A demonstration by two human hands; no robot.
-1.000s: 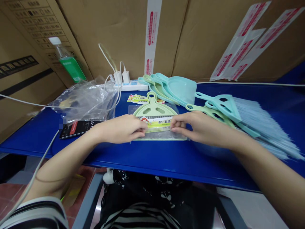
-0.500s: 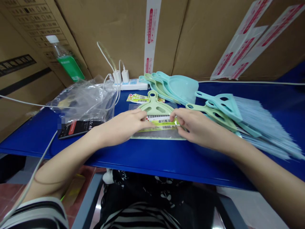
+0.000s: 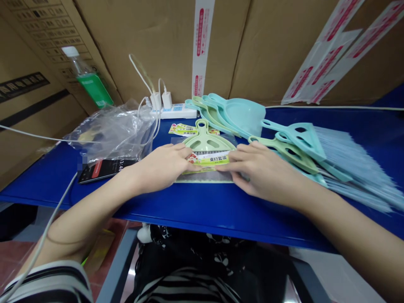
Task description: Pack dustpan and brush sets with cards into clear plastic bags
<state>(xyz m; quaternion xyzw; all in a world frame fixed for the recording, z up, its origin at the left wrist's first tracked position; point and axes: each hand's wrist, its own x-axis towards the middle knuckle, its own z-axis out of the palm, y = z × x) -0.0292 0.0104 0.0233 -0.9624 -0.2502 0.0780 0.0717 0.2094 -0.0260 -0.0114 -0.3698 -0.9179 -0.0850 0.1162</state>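
A pale green dustpan and brush set (image 3: pixel 206 141) lies in a clear plastic bag on the blue table, handles pointing away from me. Across its bristles is a yellow and white printed label card (image 3: pixel 211 158). My left hand (image 3: pixel 166 166) is closed on the card's left end, thumb along its lower edge. At the right end, my right hand (image 3: pixel 257 168) grips the card with curled fingers, its thumb hidden in part. Both hands rest low over the set.
Blue and green dustpans (image 3: pixel 243 115) are stacked behind, and several hand brushes (image 3: pixel 303 147) lie at right. More label cards (image 3: pixel 183 129), a power strip (image 3: pixel 176 111), crumpled plastic bags (image 3: pixel 110 130), a phone (image 3: pixel 104 170) and a bottle (image 3: pixel 93 86) are around. Cardboard boxes (image 3: pixel 164 38) stand behind.
My right hand has shifted slightly, its fingers now reaching further over the card. The card's printed face has turned its angle. My left hand stays almost in place.
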